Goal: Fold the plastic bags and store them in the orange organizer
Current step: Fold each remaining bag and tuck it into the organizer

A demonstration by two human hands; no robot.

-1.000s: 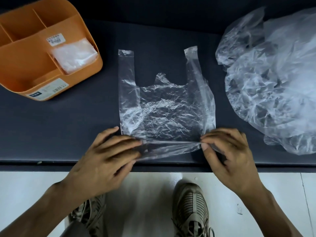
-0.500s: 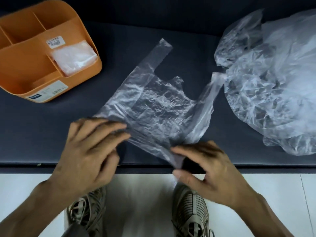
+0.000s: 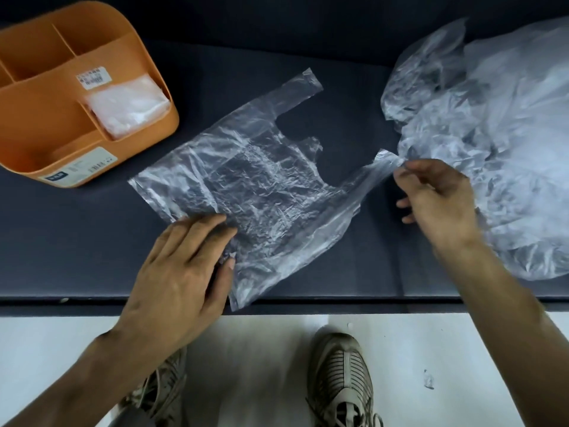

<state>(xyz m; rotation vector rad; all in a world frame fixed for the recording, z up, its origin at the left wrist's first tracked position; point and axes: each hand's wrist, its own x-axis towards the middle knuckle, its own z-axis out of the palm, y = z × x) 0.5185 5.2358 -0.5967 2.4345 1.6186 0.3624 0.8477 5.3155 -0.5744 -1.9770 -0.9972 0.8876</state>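
Left hand (image 3: pixel 181 269) flat, fingers pressing plastic bag (image 3: pixel 255 192) onto table; right hand (image 3: pixel 437 195) pinching bag handle.

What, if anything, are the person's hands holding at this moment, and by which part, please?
The right hand pinches the clear crumpled plastic bag by one handle tip; the left hand presses flat on its bottom corner.

- Dark table (image 3: pixel 77 241)
- Orange organizer (image 3: pixel 40 127), far left corner
- Clear bag (image 3: pixel 261 186), flat, centre
- Pile of bags (image 3: pixel 498 143), right
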